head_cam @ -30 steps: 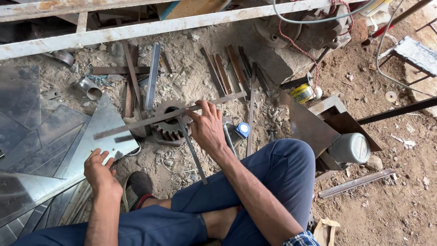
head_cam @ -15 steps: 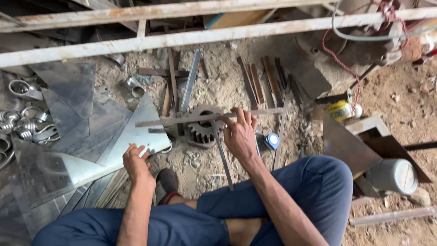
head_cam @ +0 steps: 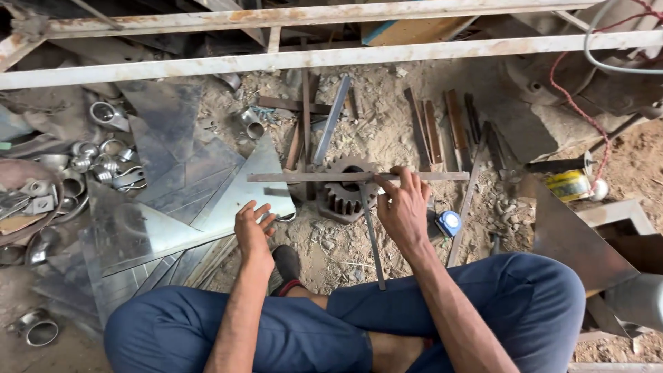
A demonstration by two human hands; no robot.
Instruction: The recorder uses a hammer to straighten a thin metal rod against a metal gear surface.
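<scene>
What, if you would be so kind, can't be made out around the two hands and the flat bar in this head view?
- Head view: the right hand covers part of the flat bar, so its grip there is hidden.
- The gear wheel is partly hidden under the bar and the thin rod.
- The left hand hides its own contact with the metal sheet.
- The blue round object is too small to identify.

- My right hand (head_cam: 402, 207) covers part of the flat metal bar (head_cam: 311, 177) and the gear (head_cam: 345, 193) beneath, so I can't see whether they touch
- The sheet metal (head_cam: 138, 228) runs under my knee
- The yellow tin (head_cam: 568, 185) is too small for me to identify
- The frame edge cuts off the motor (head_cam: 552, 76) at upper right
</scene>
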